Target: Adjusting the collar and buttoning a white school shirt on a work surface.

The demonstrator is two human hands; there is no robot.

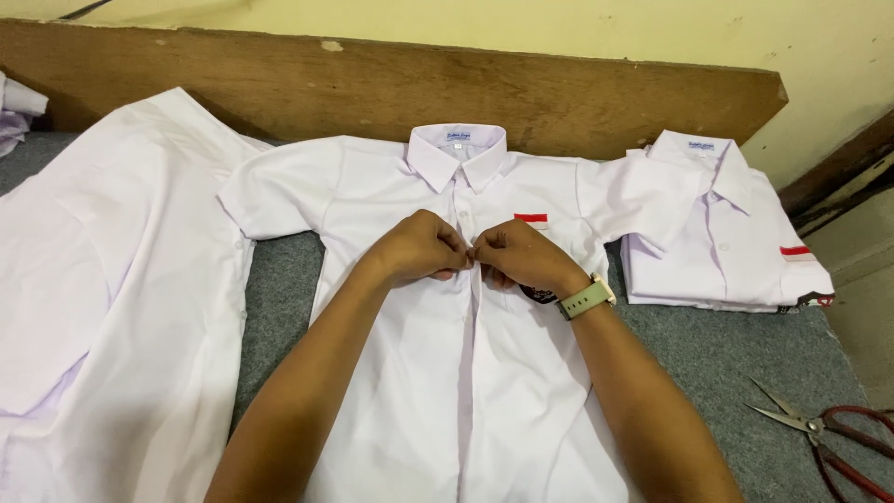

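Lying flat on the counter (279,279), a white shirt (466,373) is being buttoned, placket pinched by left hand (419,247) and right hand (521,256); lower buttons seemingly remaining.

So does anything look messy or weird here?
Mostly tidy. The scissors lie open near the table's right edge, blades apart. The shirt on the left is spread loose and rumpled, unlike the folded stack. Both hands, left hand and right hand, pinch the middle shirt's front.
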